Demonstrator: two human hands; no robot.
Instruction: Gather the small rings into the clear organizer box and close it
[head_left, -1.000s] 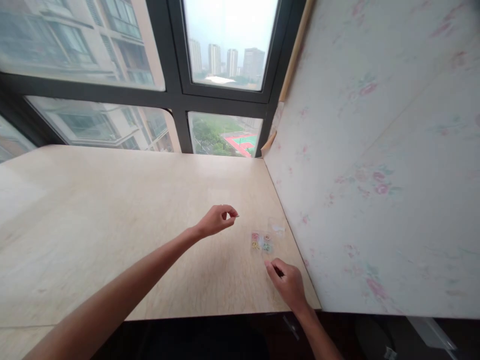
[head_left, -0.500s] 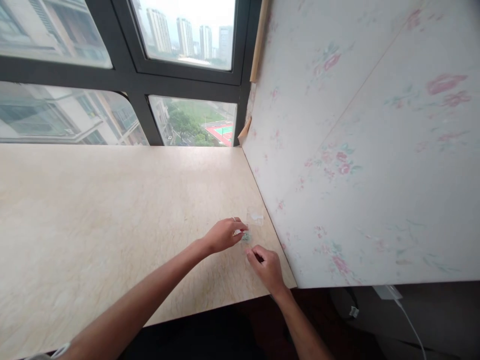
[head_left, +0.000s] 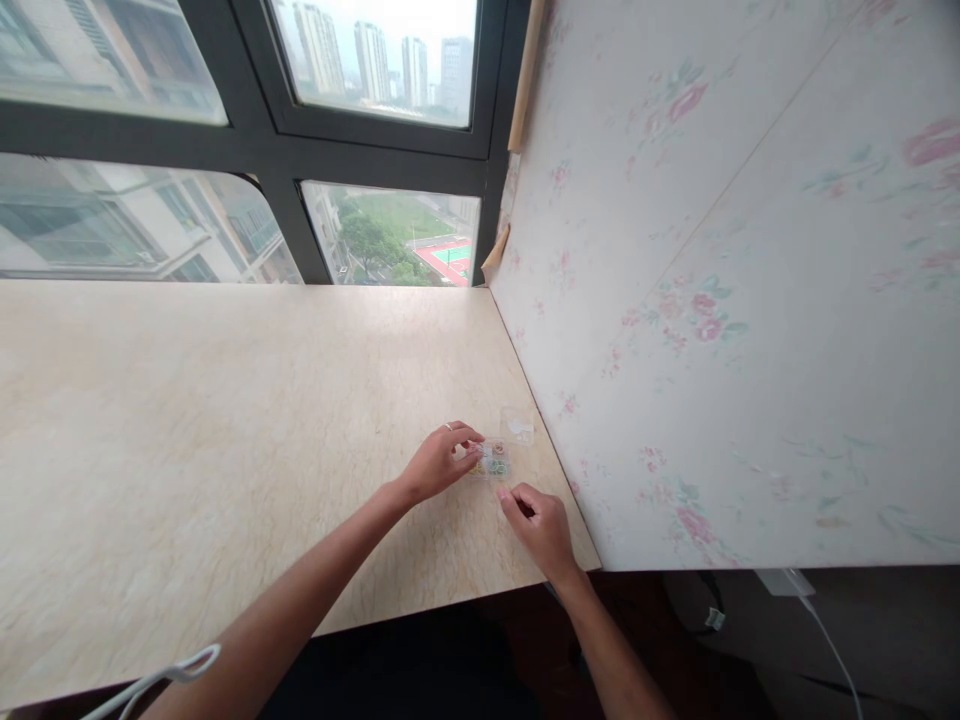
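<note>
Fingers (head_left: 466,449) of left hand (head_left: 437,463) drawn together, touching the left edge of the small clear compartment box (head_left: 496,462), open on the tabletop (head_left: 225,420) by the floral wall (head_left: 712,380); right hand (head_left: 544,525) curled shut just beside it; coloured pieces all seem inside, so judged early.

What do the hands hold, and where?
Left hand touches the small clear plastic box at its left edge; grip unclear. Right hand is pinched; contents unclear.

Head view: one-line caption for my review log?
Left hand touches a small clear box of coloured bits on the tabletop; right hand close beside it.
</note>
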